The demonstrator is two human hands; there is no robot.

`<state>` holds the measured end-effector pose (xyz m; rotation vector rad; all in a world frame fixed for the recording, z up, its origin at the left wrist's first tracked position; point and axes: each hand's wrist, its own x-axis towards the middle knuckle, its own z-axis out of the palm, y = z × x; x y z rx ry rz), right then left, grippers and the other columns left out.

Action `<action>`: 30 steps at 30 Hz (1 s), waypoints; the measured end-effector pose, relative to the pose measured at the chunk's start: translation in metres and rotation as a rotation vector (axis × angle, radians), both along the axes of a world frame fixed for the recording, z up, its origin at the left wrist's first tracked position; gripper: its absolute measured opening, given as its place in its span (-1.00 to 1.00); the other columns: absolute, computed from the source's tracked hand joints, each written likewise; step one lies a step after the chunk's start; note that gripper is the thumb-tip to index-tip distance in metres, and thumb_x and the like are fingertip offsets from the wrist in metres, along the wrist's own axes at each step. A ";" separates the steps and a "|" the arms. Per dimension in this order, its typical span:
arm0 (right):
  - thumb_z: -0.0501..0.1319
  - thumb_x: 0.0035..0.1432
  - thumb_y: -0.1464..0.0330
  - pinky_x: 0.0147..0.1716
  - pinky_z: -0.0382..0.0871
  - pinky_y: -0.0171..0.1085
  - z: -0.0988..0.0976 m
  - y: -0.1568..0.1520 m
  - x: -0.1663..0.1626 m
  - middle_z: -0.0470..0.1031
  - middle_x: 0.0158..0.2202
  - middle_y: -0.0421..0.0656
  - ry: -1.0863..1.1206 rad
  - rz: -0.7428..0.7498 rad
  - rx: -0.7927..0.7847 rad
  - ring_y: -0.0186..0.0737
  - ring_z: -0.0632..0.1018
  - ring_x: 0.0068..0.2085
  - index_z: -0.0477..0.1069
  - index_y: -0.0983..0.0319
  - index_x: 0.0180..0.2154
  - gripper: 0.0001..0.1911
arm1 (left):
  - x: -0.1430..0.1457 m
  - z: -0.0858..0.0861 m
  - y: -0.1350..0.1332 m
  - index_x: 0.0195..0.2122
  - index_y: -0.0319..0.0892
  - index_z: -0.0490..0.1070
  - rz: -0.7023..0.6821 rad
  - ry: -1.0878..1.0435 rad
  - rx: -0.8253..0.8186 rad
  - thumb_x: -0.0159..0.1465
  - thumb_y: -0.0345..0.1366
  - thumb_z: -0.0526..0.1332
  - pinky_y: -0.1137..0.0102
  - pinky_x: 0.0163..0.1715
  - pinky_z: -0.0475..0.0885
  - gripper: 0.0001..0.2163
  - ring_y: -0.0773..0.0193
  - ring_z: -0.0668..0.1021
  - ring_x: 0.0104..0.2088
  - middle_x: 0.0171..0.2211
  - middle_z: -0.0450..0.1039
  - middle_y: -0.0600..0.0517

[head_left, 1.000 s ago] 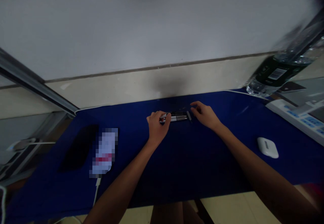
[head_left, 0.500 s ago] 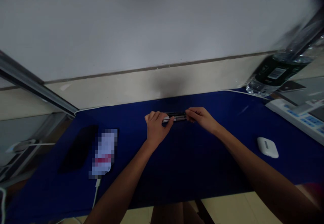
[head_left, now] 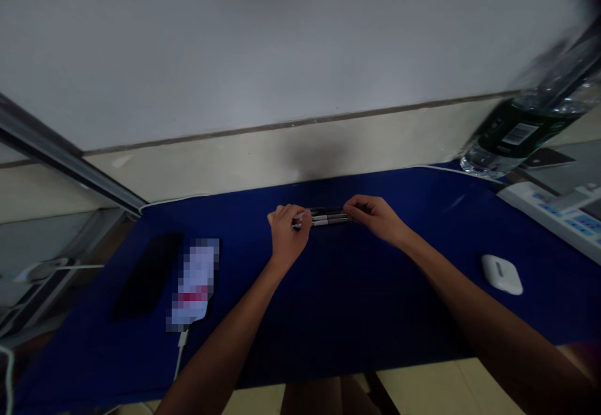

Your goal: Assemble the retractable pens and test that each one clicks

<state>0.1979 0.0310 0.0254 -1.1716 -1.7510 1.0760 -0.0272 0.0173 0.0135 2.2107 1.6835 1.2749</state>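
Note:
Several slim pens, with dark and pale barrels, lie side by side, pointing left to right, near the back of the blue table surface. Around their left ends my left hand is closed, its thumb on the near side and its fingers over the far side. My right hand pinches at their right ends with thumb and forefinger. The fingers hide both tips of the pens, and their exact number is hard to make out.
To the left lie a lit phone on a white cable and a dark flat object. A white earbud case, a power strip and a leaning plastic bottle are on the right. A pale wall rises behind the table.
My left thumb has drawn back leftward along the pens, so more of their barrels shows. My right hand has stayed nearly in place at their right ends. The view has shifted slightly.

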 end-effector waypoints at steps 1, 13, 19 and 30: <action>0.18 0.18 0.13 -0.48 0.24 -0.31 0.000 0.000 0.000 0.42 -0.48 -0.20 0.003 0.000 -0.001 -0.31 0.39 -0.46 0.45 0.21 -0.33 -0.72 | -0.001 0.000 0.001 -0.45 -0.13 0.38 -0.006 -0.018 -0.006 0.33 -0.25 0.11 0.29 -0.23 0.18 -0.79 0.26 0.43 -0.37 -0.49 0.42 0.09; 0.17 0.20 0.09 -0.48 0.25 -0.30 0.003 -0.002 0.001 0.44 -0.52 -0.20 -0.004 0.008 -0.011 -0.31 0.41 -0.49 0.47 0.22 -0.40 -0.65 | -0.001 -0.002 0.003 -0.46 -0.13 0.39 -0.015 -0.035 -0.021 0.32 -0.25 0.13 0.29 -0.24 0.20 -0.79 0.27 0.44 -0.39 -0.50 0.43 0.10; 0.13 0.21 0.04 -0.53 0.21 -0.32 0.005 -0.003 0.000 0.40 -0.54 -0.20 -0.042 0.010 0.014 -0.32 0.37 -0.51 0.46 0.21 -0.43 -0.60 | -0.001 -0.002 0.002 -0.46 -0.12 0.38 -0.012 -0.037 -0.009 0.32 -0.24 0.13 0.29 -0.23 0.21 -0.79 0.27 0.44 -0.39 -0.50 0.43 0.10; 0.19 0.19 0.10 -0.42 0.31 -0.27 0.006 -0.004 0.000 0.49 -0.46 -0.16 0.002 0.001 0.024 -0.26 0.46 -0.43 0.48 0.21 -0.38 -0.68 | -0.003 -0.003 0.002 -0.45 -0.12 0.39 0.006 -0.053 0.019 0.32 -0.25 0.12 0.30 -0.24 0.21 -0.79 0.26 0.44 -0.39 -0.50 0.43 0.10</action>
